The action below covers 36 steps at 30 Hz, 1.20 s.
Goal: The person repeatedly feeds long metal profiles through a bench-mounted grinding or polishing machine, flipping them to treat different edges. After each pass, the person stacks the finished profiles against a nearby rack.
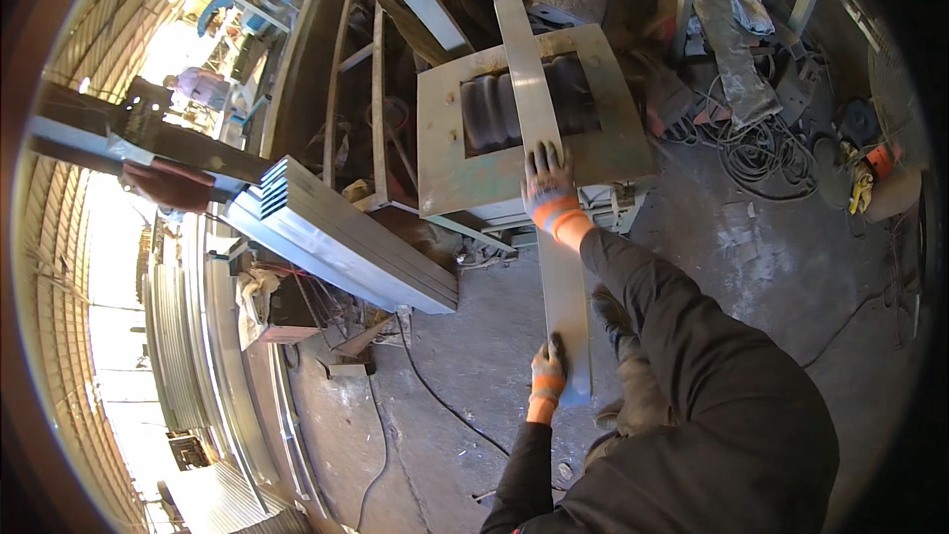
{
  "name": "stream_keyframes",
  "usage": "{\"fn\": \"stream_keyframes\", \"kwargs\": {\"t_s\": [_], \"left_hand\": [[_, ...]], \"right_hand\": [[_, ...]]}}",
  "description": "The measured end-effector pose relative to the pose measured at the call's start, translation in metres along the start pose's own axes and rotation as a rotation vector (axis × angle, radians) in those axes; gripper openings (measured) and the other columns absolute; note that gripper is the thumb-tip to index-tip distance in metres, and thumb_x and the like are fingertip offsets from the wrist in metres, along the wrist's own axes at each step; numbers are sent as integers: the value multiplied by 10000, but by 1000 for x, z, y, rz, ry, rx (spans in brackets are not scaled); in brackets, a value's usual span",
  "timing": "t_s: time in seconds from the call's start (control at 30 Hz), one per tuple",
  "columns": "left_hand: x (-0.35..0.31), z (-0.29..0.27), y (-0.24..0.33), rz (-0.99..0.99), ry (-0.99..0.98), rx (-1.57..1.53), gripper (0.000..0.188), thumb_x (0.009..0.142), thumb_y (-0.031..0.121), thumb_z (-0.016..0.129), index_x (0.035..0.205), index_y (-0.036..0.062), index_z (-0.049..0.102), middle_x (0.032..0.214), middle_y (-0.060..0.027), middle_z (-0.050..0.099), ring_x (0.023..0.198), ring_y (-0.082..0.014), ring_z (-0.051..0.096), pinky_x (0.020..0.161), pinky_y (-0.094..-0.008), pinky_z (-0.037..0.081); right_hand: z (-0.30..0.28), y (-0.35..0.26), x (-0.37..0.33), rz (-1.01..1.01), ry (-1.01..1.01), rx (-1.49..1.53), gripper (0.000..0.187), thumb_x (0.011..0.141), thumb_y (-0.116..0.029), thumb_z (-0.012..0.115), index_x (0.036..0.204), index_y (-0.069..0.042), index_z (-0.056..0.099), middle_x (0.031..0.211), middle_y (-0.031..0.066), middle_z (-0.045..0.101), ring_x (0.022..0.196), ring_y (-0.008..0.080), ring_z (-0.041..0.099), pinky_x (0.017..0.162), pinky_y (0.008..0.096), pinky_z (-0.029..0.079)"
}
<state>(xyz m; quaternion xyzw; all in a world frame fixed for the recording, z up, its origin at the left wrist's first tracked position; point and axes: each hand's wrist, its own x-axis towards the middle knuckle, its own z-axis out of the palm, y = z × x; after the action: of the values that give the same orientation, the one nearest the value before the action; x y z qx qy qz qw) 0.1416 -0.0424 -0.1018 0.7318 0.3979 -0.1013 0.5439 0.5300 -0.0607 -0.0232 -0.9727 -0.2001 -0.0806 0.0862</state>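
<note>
A long, flat grey metal strip (568,302) lies across the top of a machine (450,173) and sticks out toward me over the floor. Beneath the strip, dark rollers (489,111) show in the machine's square opening. My right hand (551,188), in a grey and orange glove, rests flat on the strip at the machine's near edge, fingers stretched out. Close to the strip's near end, my left hand (548,373), gloved alike, grips its left edge with the thumb on top. The fingers under the strip are hidden.
Long metal channels (361,237) are stacked left of the machine. Coiled cables (761,158) lie on the floor at right, near yellow gloves (861,188). A black cable (445,405) crosses the floor at left. A person (201,87) is far off at upper left.
</note>
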Motion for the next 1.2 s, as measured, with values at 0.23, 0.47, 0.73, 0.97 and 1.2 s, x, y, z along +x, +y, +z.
{"fn": "stream_keyframes", "kwargs": {"t_s": [0.23,0.47,0.73,0.97,1.2], "left_hand": [[-188,-20,-180,101,0,16,660,1219,584,523,1271,-15,795,1122,-304,820,1034,-467,773,948,-515,591],[-348,-61,-295,-139,-23,-7,684,1175,638,580,1172,-17,778,1120,-303,818,1052,-494,772,949,-507,600],[-450,-81,-278,203,539,700,602,1012,677,792,903,104,645,893,-180,785,847,-451,777,729,-601,579],[-399,-121,-241,285,332,-40,629,1053,455,854,1476,15,700,1242,-193,778,1284,-340,707,1151,-456,548],[-231,-113,-113,-216,-66,-151,613,1067,553,852,1281,-21,827,1054,-6,815,902,-84,683,794,-299,564]], "right_hand": [[-49,-45,-240,-35,-48,54,754,1072,-400,606,1696,16,529,1819,281,434,1701,488,354,1327,775,245],[-102,-93,-425,-33,-276,60,869,1089,-476,608,1787,-8,385,1915,229,259,1772,453,206,1336,782,202],[-114,-130,-471,413,-336,595,1138,964,-373,867,1873,-174,211,1881,222,263,1751,468,241,1241,745,445],[-77,-81,-397,135,249,1215,1084,827,-76,779,1828,-203,382,1738,295,529,1534,514,570,1276,507,516],[-27,-24,-219,155,221,1416,923,902,0,713,1784,-76,455,1812,243,478,1650,403,492,1348,431,429]]}}
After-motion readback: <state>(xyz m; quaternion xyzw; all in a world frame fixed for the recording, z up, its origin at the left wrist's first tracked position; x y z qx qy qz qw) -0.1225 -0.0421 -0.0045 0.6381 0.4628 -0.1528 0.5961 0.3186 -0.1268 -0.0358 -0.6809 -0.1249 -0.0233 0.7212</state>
